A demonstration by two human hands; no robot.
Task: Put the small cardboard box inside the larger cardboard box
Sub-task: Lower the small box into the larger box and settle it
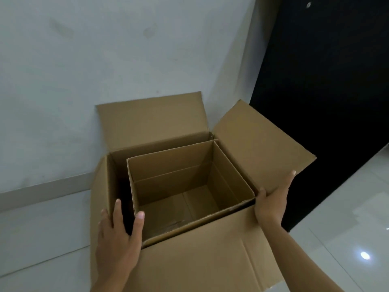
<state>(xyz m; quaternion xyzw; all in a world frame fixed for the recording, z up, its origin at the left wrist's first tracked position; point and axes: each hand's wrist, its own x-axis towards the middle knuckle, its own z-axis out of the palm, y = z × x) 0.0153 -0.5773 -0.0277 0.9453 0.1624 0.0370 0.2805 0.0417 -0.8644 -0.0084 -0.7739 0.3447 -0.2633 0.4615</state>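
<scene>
Small cardboard box (189, 186) is seated open-topped inside the larger cardboard box (210, 260), pushed toward its right wall. Placement is judged essentially done. Left hand (117, 239) is spread at the near-left corner, right hand (273, 199) on the right flap; fingers released, nothing gripped. Only withdrawal is called for next.

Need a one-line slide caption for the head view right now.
Small box sits open inside the large box, left hand and right hand at its near corners.
</scene>
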